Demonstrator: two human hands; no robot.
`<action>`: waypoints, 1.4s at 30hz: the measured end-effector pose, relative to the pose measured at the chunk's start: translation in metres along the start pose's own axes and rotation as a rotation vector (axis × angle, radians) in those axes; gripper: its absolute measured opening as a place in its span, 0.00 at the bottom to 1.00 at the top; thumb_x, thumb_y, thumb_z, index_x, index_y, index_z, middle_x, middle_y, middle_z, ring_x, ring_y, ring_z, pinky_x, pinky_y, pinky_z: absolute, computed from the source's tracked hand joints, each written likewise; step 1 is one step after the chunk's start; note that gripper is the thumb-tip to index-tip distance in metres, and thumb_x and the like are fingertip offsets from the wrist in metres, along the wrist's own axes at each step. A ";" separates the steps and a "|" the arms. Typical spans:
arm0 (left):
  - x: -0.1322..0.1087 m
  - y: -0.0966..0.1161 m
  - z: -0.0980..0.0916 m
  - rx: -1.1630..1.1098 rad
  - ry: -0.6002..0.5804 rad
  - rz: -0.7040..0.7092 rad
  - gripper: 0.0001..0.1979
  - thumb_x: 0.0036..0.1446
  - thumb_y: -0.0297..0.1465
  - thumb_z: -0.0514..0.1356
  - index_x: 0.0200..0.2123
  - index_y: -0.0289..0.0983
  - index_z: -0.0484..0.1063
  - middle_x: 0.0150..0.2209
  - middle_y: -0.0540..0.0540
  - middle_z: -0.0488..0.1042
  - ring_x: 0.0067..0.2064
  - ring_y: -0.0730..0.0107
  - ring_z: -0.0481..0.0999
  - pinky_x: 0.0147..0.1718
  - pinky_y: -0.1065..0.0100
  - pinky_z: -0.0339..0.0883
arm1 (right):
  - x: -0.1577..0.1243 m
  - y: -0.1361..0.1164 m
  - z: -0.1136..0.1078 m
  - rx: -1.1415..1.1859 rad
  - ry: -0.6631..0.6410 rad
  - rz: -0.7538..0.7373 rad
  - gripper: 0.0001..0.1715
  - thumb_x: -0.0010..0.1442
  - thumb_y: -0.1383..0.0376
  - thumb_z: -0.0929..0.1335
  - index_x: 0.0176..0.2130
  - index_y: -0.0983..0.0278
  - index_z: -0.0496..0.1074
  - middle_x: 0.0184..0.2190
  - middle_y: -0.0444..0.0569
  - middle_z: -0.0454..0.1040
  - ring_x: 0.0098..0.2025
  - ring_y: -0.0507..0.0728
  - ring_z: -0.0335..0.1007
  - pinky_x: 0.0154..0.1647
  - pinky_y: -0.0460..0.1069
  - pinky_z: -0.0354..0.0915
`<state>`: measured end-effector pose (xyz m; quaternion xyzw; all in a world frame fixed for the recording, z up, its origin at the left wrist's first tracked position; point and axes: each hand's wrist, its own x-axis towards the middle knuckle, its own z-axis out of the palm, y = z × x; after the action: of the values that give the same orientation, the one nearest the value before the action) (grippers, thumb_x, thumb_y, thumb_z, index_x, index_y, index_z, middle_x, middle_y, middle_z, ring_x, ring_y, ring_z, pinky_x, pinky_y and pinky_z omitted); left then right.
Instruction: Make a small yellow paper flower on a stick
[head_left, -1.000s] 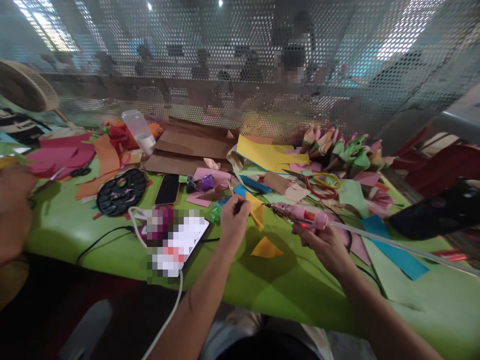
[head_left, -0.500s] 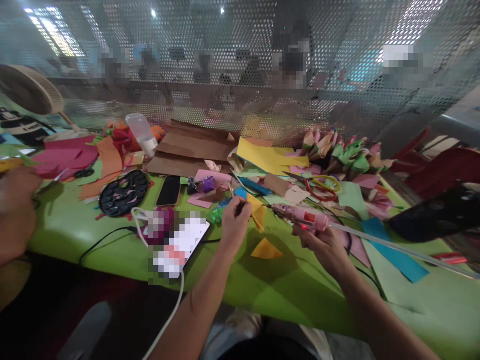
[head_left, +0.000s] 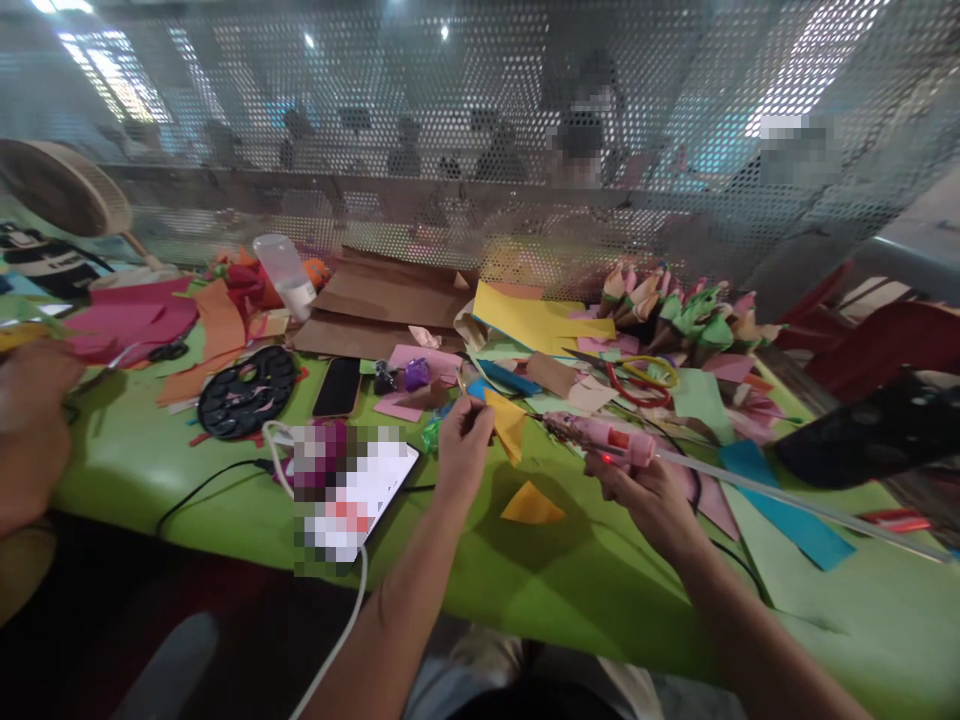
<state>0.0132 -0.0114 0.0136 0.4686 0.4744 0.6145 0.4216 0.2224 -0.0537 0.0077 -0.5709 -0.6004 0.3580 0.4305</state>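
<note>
Perforated screen [head_left: 420, 150] backs glossy green table [head_left: 592, 590] — left hand [head_left: 463, 445] pinches pointed yellow paper [head_left: 508, 425], right hand's [head_left: 649, 490] fingers wrap pink glue gun [head_left: 600, 437].

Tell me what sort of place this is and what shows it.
Probably a paper-craft workspace: the right hand holds a glue gun, scissors lie among cut paper, and what look like paper flowers are bunched near the mesh screen.

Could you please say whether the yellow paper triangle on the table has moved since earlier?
No; relative to the lit smartphone, the yellow paper triangle keeps its place.
</note>
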 end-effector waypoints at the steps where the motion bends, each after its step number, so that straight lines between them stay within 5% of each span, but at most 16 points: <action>1: 0.000 0.000 0.000 -0.010 0.010 0.002 0.10 0.51 0.34 0.57 0.21 0.39 0.61 0.20 0.56 0.59 0.24 0.77 0.59 0.24 0.72 0.53 | 0.000 0.000 0.000 0.005 0.002 -0.004 0.28 0.56 0.42 0.69 0.25 0.64 0.71 0.18 0.43 0.61 0.22 0.51 0.55 0.21 0.47 0.54; 17: 0.003 -0.006 -0.001 -0.062 0.055 0.033 0.11 0.51 0.34 0.59 0.21 0.39 0.62 0.19 0.56 0.60 0.23 0.77 0.59 0.24 0.73 0.54 | 0.004 0.006 0.001 -0.004 0.041 0.007 0.32 0.53 0.38 0.69 0.23 0.63 0.70 0.16 0.44 0.64 0.20 0.52 0.58 0.21 0.48 0.55; 24: 0.009 -0.014 -0.002 -0.117 0.133 0.014 0.10 0.50 0.36 0.63 0.23 0.38 0.66 0.20 0.55 0.64 0.23 0.77 0.62 0.23 0.74 0.57 | 0.014 -0.004 -0.015 0.130 0.041 0.094 0.32 0.50 0.37 0.70 0.25 0.62 0.70 0.14 0.43 0.63 0.18 0.51 0.56 0.19 0.47 0.52; 33: 0.017 -0.023 0.000 -0.180 0.119 -0.014 0.11 0.46 0.38 0.67 0.25 0.38 0.73 0.20 0.54 0.70 0.20 0.78 0.65 0.20 0.75 0.58 | 0.013 0.039 -0.042 0.102 0.075 0.233 0.32 0.43 0.40 0.75 0.32 0.60 0.66 0.19 0.39 0.66 0.21 0.51 0.62 0.20 0.46 0.57; 37: 0.018 -0.021 0.000 -0.203 0.128 -0.026 0.11 0.44 0.38 0.68 0.25 0.38 0.73 0.18 0.55 0.69 0.19 0.78 0.65 0.19 0.75 0.59 | 0.016 0.054 -0.048 -0.086 0.094 0.270 0.31 0.45 0.38 0.71 0.31 0.59 0.65 0.19 0.40 0.66 0.20 0.53 0.62 0.21 0.48 0.55; 42: 0.020 -0.019 0.002 -0.212 0.146 -0.038 0.12 0.41 0.37 0.68 0.24 0.37 0.71 0.17 0.55 0.70 0.17 0.79 0.64 0.17 0.76 0.57 | 0.015 0.051 -0.057 -0.673 0.140 0.165 0.24 0.57 0.43 0.66 0.28 0.60 0.69 0.24 0.48 0.74 0.27 0.58 0.69 0.28 0.50 0.56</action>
<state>0.0126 0.0118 -0.0017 0.3663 0.4449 0.6856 0.4447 0.2951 -0.0379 -0.0168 -0.7505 -0.6057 0.1339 0.2279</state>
